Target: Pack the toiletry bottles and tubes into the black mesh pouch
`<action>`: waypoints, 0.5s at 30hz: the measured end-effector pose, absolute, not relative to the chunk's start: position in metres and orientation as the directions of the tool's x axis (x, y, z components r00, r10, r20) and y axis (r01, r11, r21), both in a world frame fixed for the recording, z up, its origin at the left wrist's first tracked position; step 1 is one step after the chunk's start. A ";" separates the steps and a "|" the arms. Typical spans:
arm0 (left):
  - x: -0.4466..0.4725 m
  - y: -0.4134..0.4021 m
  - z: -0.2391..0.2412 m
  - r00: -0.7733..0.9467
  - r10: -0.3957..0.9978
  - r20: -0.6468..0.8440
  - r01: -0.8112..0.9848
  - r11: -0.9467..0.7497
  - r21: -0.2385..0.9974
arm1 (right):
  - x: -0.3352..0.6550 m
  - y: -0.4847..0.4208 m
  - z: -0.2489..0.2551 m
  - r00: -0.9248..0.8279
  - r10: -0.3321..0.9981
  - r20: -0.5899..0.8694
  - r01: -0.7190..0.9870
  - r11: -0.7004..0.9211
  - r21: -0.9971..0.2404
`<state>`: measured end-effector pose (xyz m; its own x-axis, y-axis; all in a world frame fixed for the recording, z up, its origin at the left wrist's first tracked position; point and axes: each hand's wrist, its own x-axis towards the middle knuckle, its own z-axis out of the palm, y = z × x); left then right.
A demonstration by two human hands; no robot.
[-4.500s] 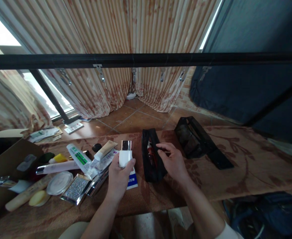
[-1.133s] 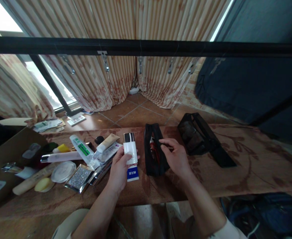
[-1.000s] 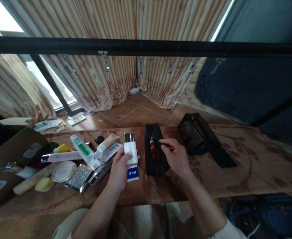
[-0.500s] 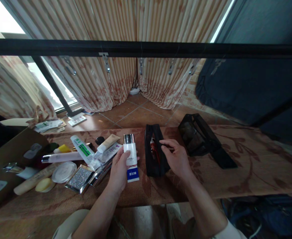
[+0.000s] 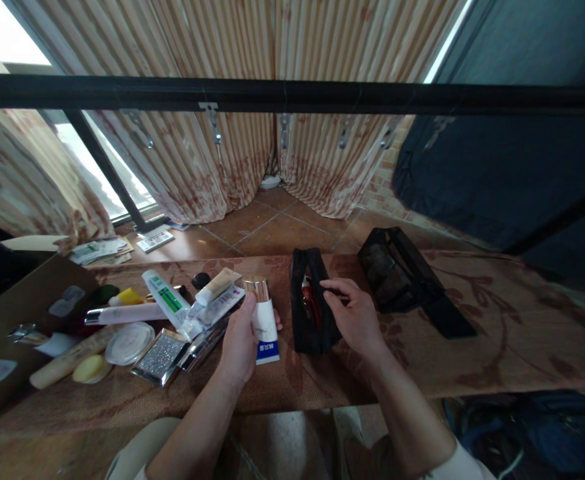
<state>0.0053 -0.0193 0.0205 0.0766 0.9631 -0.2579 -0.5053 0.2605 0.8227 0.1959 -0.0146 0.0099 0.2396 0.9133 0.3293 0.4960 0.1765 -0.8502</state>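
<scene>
My left hand (image 5: 242,340) is closed around a white cosmetic bottle (image 5: 265,323) with a shiny metallic cap, cap end pointing away from me. Partly covered by the bottle, a blue-and-white packet (image 5: 268,353) lies on the cloth. To the right stands a black zip pouch (image 5: 300,337), its top gaping, with a red item (image 5: 312,308) inside. My right hand (image 5: 355,317) grips the pouch's right edge between bent fingers and thumb. Left of my left hand lie a white-and-green tube (image 5: 165,298), a beige tube (image 5: 218,285) and a glittery square compact (image 5: 159,358).
A cardboard box (image 5: 32,293) stands at the far left beside a round clear-lidded container (image 5: 130,343) and several other cosmetics. A second black mesh bag (image 5: 397,273) sits to the right on the patterned cloth (image 5: 497,300). A dark bar (image 5: 292,97) crosses beyond the table.
The white bottle has turned and tilted in my left hand, its cap now leaning left and looking more golden. My right hand stays at the pouch.
</scene>
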 end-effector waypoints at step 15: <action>0.005 -0.018 0.019 0.091 0.950 -0.299 -0.490 0.304 0.817 | 0.195 -0.015 0.011 0.233 0.916 0.327 0.471 0.188 -0.862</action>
<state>0.0053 -0.0180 0.0186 0.0911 0.9499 -0.2988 -0.4905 0.3040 0.8167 0.1951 -0.0154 0.0106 0.2329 0.9159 0.3269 0.4706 0.1880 -0.8621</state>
